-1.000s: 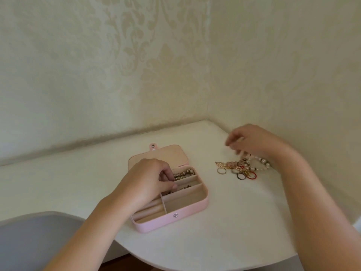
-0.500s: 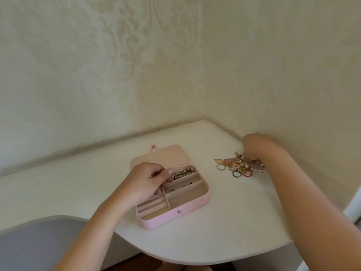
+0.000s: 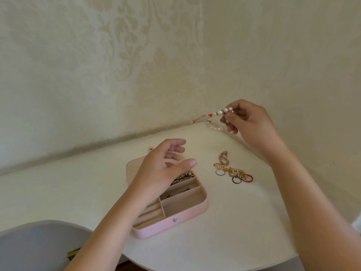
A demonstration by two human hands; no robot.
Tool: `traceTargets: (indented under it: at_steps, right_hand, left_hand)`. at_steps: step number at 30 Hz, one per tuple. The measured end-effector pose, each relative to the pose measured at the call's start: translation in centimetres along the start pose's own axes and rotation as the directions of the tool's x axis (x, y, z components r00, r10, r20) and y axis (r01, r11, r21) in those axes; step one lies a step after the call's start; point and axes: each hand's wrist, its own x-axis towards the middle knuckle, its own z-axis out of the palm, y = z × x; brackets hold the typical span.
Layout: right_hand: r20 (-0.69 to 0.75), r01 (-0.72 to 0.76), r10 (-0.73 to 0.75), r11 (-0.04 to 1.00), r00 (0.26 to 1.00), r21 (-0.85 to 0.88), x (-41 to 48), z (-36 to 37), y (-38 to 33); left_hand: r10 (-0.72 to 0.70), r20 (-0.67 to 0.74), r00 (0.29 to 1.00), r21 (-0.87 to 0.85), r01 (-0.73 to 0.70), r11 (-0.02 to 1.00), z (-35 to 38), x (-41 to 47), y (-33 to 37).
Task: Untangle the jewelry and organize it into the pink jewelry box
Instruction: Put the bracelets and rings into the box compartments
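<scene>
Tangled jewelry (image 3: 232,172) lies in a small heap on the white table (image 3: 244,227), near the right side of the open pink jewelry box (image 3: 156,229) but apart from it. The heap shows a silver ring (image 3: 219,172), a dark ring (image 3: 235,180), a red loop (image 3: 248,178), gold pieces and a pink beaded piece (image 3: 223,158). Above the table's far corner, the right hand (image 3: 250,122) pinches a pearl strand (image 3: 220,112) between thumb and fingertips; the strand trails leftward, blurred, with a red bit near the pearls. The left hand (image 3: 162,169) hovers over the box's lid (image 3: 132,169) and back compartment, fingers loosely spread and holding nothing. Bronze beads (image 3: 182,177) sit in the box's back compartment, smaller beads (image 3: 175,193) in the narrow one beside it, and ring rolls (image 3: 150,212) fill the front left section. Patterned cream wallpaper (image 3: 117,65) covers both walls. A grey chair (image 3: 39,245) edges in at lower left.
</scene>
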Motion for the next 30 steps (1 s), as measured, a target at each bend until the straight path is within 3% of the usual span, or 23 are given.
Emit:
traceTargets:
  at_steps: [2,4,9,14,16,21,25,30]
  right_hand:
    - [0.126,-0.001,-0.031,0.97,0.992,0.244,-0.6,0.5,-0.8]
    - [0.268,-0.051,-0.05,0.933,0.962,0.356,-1.3,1.0,-1.3]
    - [0.537,-0.169,-0.054,0.919,0.842,0.357,-2.3,2.6,-1.4]
    - [0.714,-0.216,0.019,0.958,0.7,0.187,-2.9,3.3,-1.4]
    - [0.741,-0.161,0.066,0.985,0.669,0.058,-3.3,3.7,-1.3]
    - [0.761,0.083,0.19,0.949,0.62,-0.305,-4.1,4.0,-1.5]
    - [0.733,0.196,0.235,0.871,0.638,-0.45,-4.4,4.5,-1.3]
    - [0.732,0.168,0.236,0.886,0.639,-0.432,-4.0,4.2,-0.5]
  left_hand:
    - [0.01,0.009,1.0,0.017,-0.01,1.0,0.8,0.6,0.5]
    - [0.009,0.034,0.999,-0.023,-0.008,1.0,1.4,0.8,0.9]
    - [0.031,0.146,0.989,-0.147,-0.009,0.989,0.6,-0.2,1.1]
    - [-0.089,0.226,0.97,-0.139,0.122,0.983,-1.8,-1.5,0.1]
    - [-0.158,0.242,0.957,-0.044,0.174,0.984,-2.4,-1.8,-0.5]
    - [-0.266,0.228,0.937,0.072,0.257,0.964,-1.7,-2.7,-1.5]
    - [-0.271,0.232,0.934,0.13,0.247,0.96,-1.1,-3.1,-2.2]
    - [-0.278,0.144,0.95,-0.193,0.302,0.933,0.2,-3.5,-1.9]
